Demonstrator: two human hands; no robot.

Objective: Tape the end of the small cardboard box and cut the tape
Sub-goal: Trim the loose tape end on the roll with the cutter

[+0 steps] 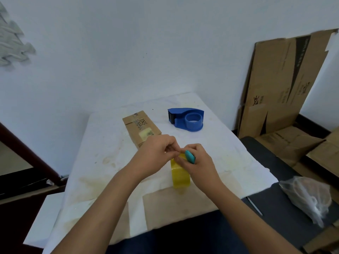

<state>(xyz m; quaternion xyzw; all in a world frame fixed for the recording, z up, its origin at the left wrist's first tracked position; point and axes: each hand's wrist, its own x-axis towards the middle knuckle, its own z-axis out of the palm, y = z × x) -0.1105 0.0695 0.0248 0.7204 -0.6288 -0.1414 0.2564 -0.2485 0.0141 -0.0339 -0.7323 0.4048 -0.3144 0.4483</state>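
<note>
A small brown cardboard box (pixel 141 126) with printed letters lies on the white-covered table (pixel 102 143), just beyond my hands. A yellow tape roll (pixel 179 176) stands on edge in front of it. My right hand (pixel 200 165) rests on top of the roll and holds a small teal cutter (pixel 190 157) against it. My left hand (pixel 156 154) pinches at the top of the roll, fingertips closed on the tape's edge next to the cutter. The loose end of the tape is hidden under my fingers.
A blue tape dispenser (pixel 189 119) sits at the back right of the table. Flattened cardboard sheets (pixel 278 85) lean on the wall at the right. On the dark surface to the right lie a clear plastic bag (pixel 310 197) and a pen (pixel 255 206).
</note>
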